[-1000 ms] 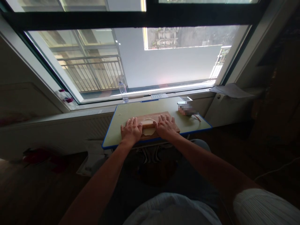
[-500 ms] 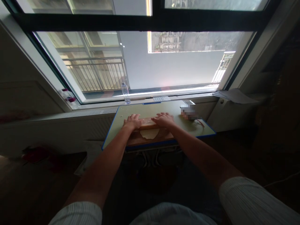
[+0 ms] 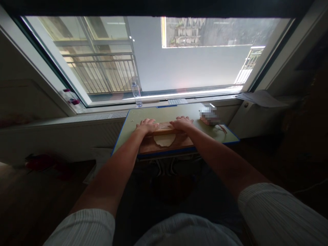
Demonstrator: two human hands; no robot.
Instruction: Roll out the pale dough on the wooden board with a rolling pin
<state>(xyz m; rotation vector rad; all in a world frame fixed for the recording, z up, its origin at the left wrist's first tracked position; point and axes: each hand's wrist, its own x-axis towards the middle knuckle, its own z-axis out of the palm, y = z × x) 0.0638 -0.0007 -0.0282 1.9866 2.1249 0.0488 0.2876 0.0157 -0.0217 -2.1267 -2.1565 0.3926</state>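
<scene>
A wooden rolling pin lies crosswise over a sheet of pale dough. Under the dough is a brown wooden board, near the front edge of a small blue-rimmed table. My left hand rests on the left part of the pin, its fingers stretched forward and somewhat spread. On the right part lies my right hand, palm down, fingers also reaching forward. Both palms cover the pin's ends. Part of the dough shows on the near side of the pin; the pin and hands hide some of what is behind.
A blurred-out object sits on the table's right side. Beyond the table, a clear bottle stands on the windowsill. Another bottle is at the sill's left end, and papers lie at the right.
The view has tipped downward slightly, so window and table sit higher. Both hands stay on the rolling pin, and the dough looks much the same.
</scene>
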